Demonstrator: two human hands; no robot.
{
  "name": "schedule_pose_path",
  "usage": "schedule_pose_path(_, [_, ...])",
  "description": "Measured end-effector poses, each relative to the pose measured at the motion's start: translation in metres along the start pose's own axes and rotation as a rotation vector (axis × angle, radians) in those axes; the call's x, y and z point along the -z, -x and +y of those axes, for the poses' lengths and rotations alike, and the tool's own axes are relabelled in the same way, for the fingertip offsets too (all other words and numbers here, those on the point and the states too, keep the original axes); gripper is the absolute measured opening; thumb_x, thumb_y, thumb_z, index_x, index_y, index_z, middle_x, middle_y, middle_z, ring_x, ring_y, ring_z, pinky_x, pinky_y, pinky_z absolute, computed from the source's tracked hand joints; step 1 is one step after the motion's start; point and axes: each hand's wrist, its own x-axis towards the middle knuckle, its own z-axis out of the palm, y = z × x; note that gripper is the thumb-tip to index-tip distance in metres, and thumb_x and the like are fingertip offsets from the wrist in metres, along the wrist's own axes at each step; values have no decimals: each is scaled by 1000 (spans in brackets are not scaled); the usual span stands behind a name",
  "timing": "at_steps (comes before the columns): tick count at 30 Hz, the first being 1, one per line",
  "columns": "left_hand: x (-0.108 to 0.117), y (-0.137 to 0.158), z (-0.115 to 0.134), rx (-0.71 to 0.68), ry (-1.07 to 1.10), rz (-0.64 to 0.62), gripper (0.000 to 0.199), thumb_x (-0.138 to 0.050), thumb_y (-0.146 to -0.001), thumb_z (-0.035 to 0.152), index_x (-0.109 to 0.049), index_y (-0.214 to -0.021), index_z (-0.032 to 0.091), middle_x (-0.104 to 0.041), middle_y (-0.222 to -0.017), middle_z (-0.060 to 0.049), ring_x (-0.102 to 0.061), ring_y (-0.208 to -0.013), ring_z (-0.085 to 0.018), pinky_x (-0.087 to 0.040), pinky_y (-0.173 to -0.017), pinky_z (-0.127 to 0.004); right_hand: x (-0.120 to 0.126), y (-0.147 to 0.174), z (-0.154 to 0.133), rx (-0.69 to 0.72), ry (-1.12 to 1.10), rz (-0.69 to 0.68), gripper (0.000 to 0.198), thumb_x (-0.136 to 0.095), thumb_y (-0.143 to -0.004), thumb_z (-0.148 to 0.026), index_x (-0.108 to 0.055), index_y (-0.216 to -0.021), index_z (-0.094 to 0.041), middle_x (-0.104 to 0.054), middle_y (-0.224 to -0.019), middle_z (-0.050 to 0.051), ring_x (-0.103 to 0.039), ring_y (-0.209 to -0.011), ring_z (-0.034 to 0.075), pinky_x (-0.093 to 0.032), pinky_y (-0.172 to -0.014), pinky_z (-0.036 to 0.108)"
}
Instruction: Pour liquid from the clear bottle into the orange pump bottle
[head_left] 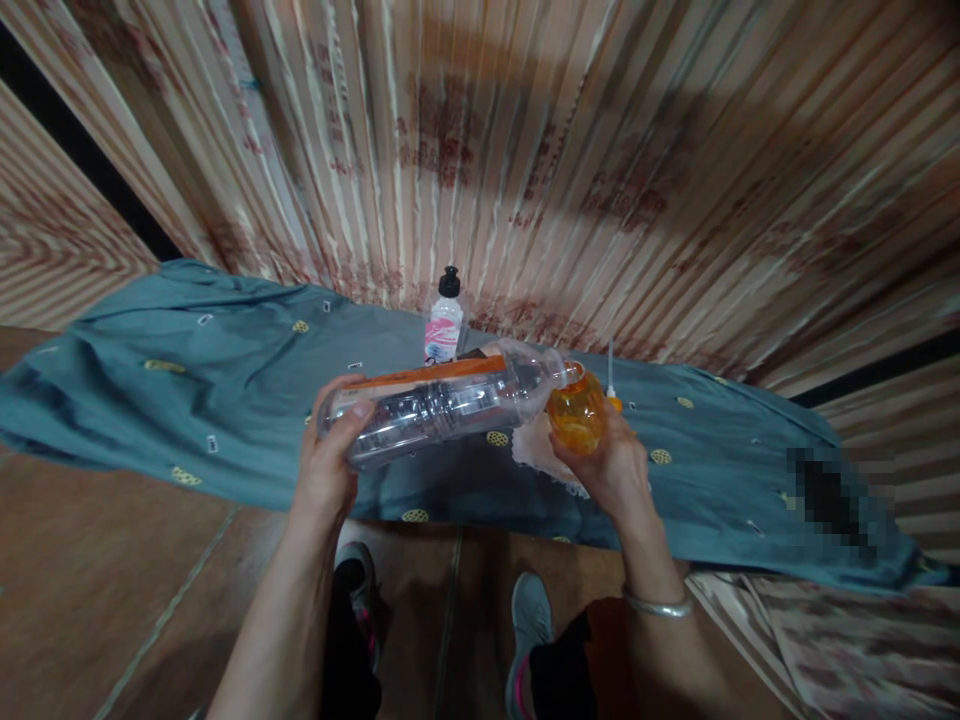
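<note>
Wrapped around the base end of a large clear plastic bottle [442, 400] is my left hand [334, 450]. The bottle has an orange label and lies tilted almost level, its uncapped neck pointing right. My right hand [607, 455] grips a small amber bottle [577, 415], held upright with its mouth right at the big bottle's neck. Some liquid seems to lie in the amber bottle's lower part. Behind it a spray or pump top with a white tube [611, 385] and an orange collar stands on the cloth. A pale cloth [544, 460] lies beneath my right hand.
A white bottle with a pink label and black cap [445, 325] stands behind the big bottle. A teal patterned cloth [247, 400] covers the long narrow surface. Pleated striped curtains [480, 150] hang behind it. My shoes are on the tiled floor [187, 590] below.
</note>
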Motion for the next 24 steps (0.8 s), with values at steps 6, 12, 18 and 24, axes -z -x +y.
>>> schedule_pose_path(6, [-1,0,1,4,2,0,53,-88,-48,42,-72,-94,23,-72,-80,0,-65,-70,-20,-52,-63,-30,2,-1,-4,-7,2,-5,64,-70,-81,-46,-57,-137,-15,-76,-118,16,-74,-106,33,-61,-90,47])
schedule_pose_path(12, [-2,0,1,-17,-10,-12,53,-87,-49,43,-71,-95,23,-71,-79,0,-64,-68,-19,-52,-60,-29,1,0,-2,-13,-4,-18,64,-69,-83,-47,-56,-137,-16,-76,-117,16,-74,-106,33,-61,-90,47])
schedule_pose_path(18, [-2,1,3,-41,-10,-25,54,-89,-50,44,-71,-97,23,-70,-82,-2,-64,-69,-20,-52,-59,-29,0,0,-1,-2,5,8,63,-69,-83,-48,-58,-136,-17,-75,-121,16,-74,-108,33,-61,-92,47])
schedule_pose_path(24, [-3,3,5,-50,4,-17,48,-89,-49,41,-74,-92,25,-72,-80,1,-65,-67,-18,-52,-59,-27,1,0,0,0,-2,-2,64,-70,-82,-46,-57,-137,-15,-75,-121,17,-73,-109,34,-61,-93,47])
